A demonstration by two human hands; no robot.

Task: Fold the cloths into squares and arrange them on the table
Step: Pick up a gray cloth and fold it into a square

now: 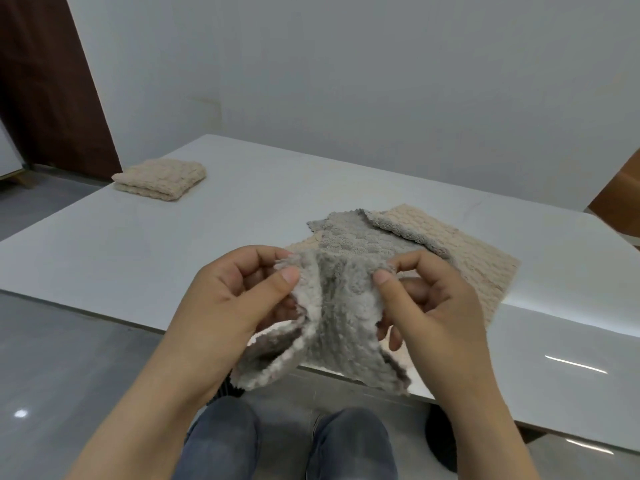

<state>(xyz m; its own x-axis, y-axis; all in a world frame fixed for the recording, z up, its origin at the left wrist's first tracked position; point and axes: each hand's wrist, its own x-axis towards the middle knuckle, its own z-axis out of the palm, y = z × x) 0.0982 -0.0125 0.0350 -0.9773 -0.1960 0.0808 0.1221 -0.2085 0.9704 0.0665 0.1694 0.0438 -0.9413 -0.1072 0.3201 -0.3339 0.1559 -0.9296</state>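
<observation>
Your left hand (239, 299) and right hand (429, 306) are both raised over the near edge of the white worktop (173, 254). Each pinches the top edge of a grey cloth (332, 323) between thumb and curled fingers. The cloth hangs down from your two grips, bunched and creased in the middle. Its lower corners flare out past the worktop's edge above your knees in blue jeans (221, 441).

Just behind your hands, a second patch of grey cloth (363, 237) lies flat on the worktop with one edge turned over. You cannot tell from here whether it is a separate piece or part of the one you hold. It rests on top of an unfolded beige cloth (467, 258), which is spread flat toward the right side of the worktop and reaches its near edge.

Well apart from these, at the far left corner of the worktop, a folded beige cloth (162, 180) sits as a thick, neat square. A pale wall (346, 81) stands behind the worktop, with a dark brown door (45, 81) at the left and grey floor (69, 358) below.
</observation>
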